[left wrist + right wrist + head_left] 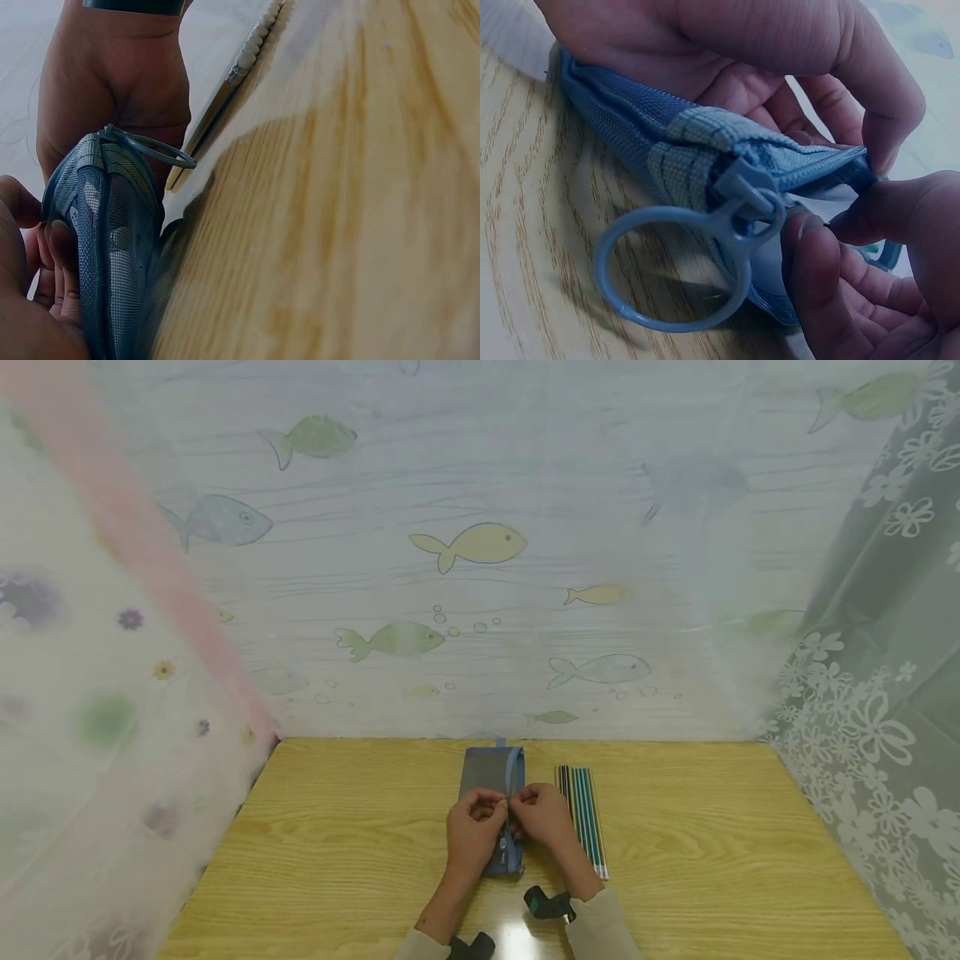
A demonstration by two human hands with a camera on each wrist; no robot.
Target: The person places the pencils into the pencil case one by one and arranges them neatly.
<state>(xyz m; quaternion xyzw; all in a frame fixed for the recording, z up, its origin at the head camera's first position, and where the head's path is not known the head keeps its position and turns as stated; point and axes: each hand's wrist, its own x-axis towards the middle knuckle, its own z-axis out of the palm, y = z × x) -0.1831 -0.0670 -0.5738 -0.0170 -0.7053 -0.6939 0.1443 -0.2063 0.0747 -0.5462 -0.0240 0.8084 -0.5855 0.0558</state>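
A grey mesh pencil case with blue trim lies lengthwise on the table, its zipped edge parted. My left hand pinches one lip of the opening between thumb and forefinger; in the right wrist view this left hand is uppermost. Opposite it, my right hand pinches at the other side of the opening, its fingertips meeting at the edge. The exact part between them I cannot tell. A blue ring hangs from the case's near end. Several pencils lie side by side just right of the case.
The wooden table meets a fish-patterned curtain at its far edge. Sheer floral curtains hang at the sides. Black wrist-worn devices sit near the sleeves.
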